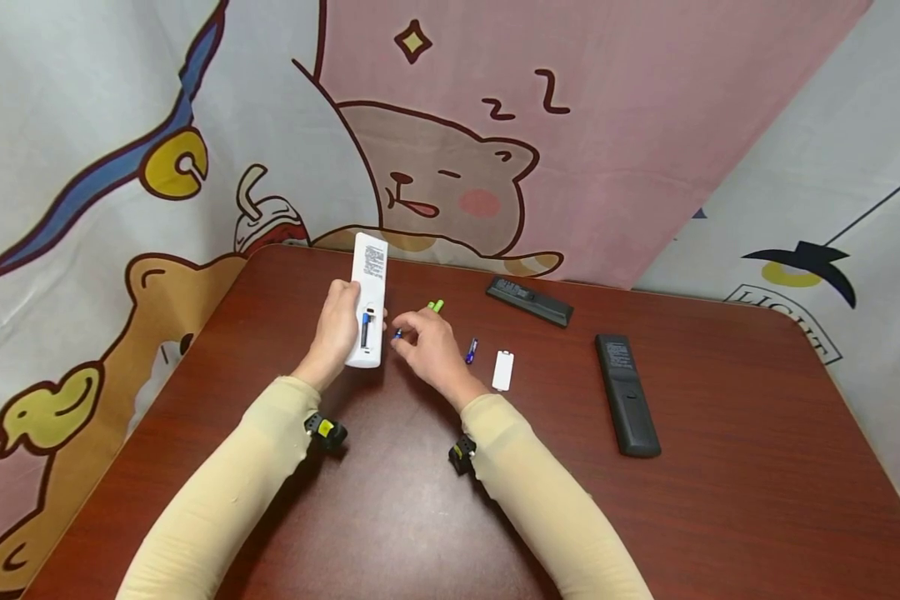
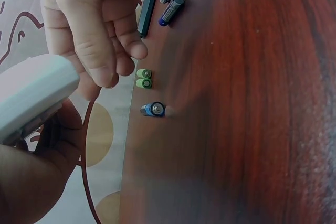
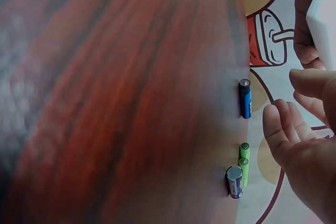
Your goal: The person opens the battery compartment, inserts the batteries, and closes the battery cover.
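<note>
My left hand [image 1: 336, 323] grips a white remote control [image 1: 370, 275] with its back turned up. The battery compartment is uncovered, and one blue-and-black battery [image 1: 365, 330] lies inside it. Just right of the remote, my right hand [image 1: 433, 346] has its thumb and fingers apart, bent loosely. A blue battery [image 3: 245, 99] lies on the table in the right wrist view, apart from the fingertips; the head view shows this blue battery [image 1: 398, 333] through the gap between thumb and fingers. Beyond that hand are two green batteries [image 2: 144, 78], side by side.
Purple-blue batteries [image 2: 171, 10] lie right of my right hand, near a white battery cover [image 1: 503, 371]. One black remote [image 1: 529, 301] rests at the back of the brown table [image 1: 757, 467], another black remote [image 1: 627, 396] further right. A cartoon-printed curtain [image 1: 607, 150] hangs behind.
</note>
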